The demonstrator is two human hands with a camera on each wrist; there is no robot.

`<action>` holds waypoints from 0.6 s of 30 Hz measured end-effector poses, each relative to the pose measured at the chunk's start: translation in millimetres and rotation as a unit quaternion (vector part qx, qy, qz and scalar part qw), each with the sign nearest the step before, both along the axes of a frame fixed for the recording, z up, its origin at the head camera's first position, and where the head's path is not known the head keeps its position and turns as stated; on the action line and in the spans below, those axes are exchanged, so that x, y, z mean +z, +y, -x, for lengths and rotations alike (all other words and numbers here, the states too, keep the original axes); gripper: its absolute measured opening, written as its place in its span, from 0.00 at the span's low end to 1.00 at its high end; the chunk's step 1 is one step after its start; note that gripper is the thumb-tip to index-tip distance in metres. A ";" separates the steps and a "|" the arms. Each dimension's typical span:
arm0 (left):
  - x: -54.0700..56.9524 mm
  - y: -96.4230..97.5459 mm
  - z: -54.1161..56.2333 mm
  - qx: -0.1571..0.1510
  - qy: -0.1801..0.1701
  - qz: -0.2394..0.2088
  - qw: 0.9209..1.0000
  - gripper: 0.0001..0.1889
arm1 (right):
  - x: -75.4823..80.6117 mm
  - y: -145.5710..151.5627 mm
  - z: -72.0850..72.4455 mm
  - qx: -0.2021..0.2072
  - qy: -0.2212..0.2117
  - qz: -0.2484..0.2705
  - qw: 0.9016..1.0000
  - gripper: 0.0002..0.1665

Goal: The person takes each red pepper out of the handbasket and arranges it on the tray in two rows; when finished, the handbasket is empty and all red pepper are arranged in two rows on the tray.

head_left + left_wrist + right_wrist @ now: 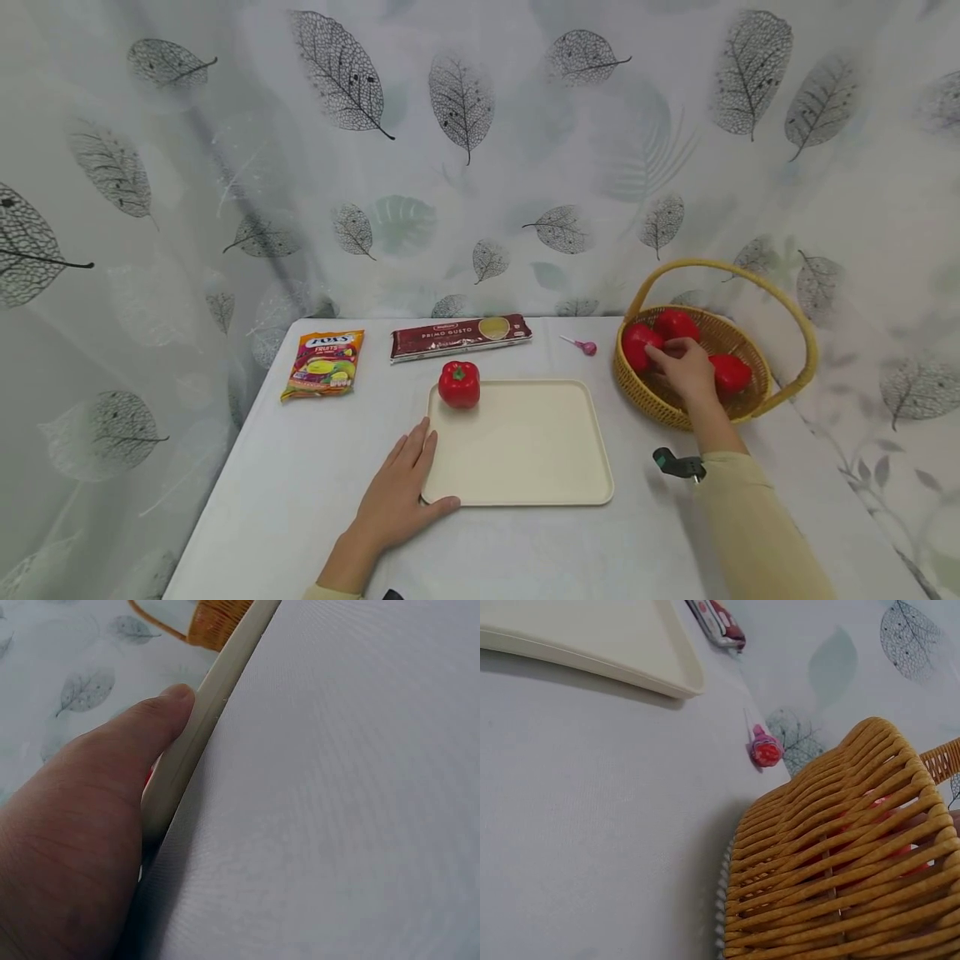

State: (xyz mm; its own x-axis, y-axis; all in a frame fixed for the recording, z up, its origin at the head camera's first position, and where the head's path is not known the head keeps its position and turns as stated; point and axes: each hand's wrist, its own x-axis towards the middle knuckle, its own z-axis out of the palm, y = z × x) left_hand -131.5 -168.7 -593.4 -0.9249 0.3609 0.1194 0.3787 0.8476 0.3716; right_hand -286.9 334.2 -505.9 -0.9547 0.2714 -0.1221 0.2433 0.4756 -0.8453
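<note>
My left hand (401,492) lies with straight fingers along the left edge of a cream tray (525,450). Its thumb (161,712) rests against the tray's front rim. One red bell pepper (459,385) stands at the tray's back left corner. My right hand (686,371) reaches into a wicker basket (652,412), its fingertips at a red pepper (640,346) on the basket's left side. Two more red pieces, one at the back (677,327) and one at the right (729,373), lie around that hand. Wickerwork hides most of the hand in the right wrist view; its grip is unclear.
Behind the tray lies a dark red biscuit pack (461,337), with a wrapped lollipop (585,345) to its right. A Fox's sweets bag (324,364) is at the back left. The basket's tall handle (802,350) arches above it. A leaf-patterned curtain (480,167) hangs behind the table.
</note>
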 end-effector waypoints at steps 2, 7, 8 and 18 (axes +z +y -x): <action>0.5 0.7 0.3 0.000 -0.003 0.002 1.000 0.62 | -0.5 0.6 -0.4 -0.001 -0.001 0.004 1.000 0.45; 2.0 1.4 -0.1 0.001 -0.010 0.007 1.000 0.62 | 2.4 1.3 -0.2 0.008 -0.003 -0.001 1.000 0.47; 2.3 1.4 -0.5 0.001 -0.011 0.007 1.000 0.62 | 3.4 1.3 -0.5 0.012 -0.004 -0.007 1.000 0.47; 2.0 1.3 0.2 0.001 -0.010 0.007 1.000 0.62 | 4.5 4.6 -1.7 0.046 0.027 -0.060 0.997 0.47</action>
State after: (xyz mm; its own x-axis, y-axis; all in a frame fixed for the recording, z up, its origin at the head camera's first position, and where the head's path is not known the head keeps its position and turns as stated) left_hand -131.6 -167.4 -591.5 -0.9281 0.3599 0.0951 0.3688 0.8541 0.3667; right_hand -285.2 338.8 -501.4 -0.9807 0.1912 -0.0414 0.1489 0.5923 -0.7918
